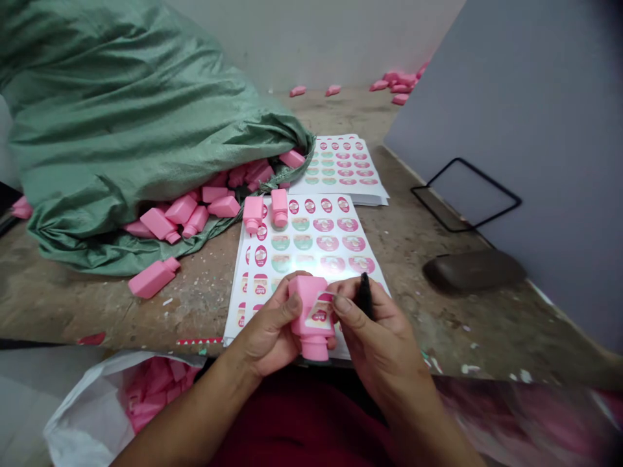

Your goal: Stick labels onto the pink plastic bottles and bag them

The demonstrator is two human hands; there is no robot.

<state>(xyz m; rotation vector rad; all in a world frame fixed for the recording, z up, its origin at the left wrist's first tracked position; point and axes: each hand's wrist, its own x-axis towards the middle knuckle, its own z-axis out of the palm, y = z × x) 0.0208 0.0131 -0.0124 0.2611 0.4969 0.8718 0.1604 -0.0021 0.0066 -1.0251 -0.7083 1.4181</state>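
Note:
My left hand [270,326] grips a pink plastic bottle [311,324] that stands upright, cap down, above the front of the label sheets. A printed label [320,311] sits on the bottle's face, tilted and partly covered by my fingers. My right hand [377,340] is close against the bottle's right side, with its fingertips at the label. A slim black tool [365,296], perhaps a pen, sticks up from that hand, its lower part hidden. Beneath both hands lies a sheet of round pink and green labels [311,240], with two pink bottles [253,214] standing on it.
A green woven sack [121,130] spills pink bottles [195,214] onto the worn table [204,311]. Behind lies a second label stack [343,165]. A white bag of pink bottles [92,402] sits near me. A black wire frame [462,194] and dark oval object [472,271] lie right.

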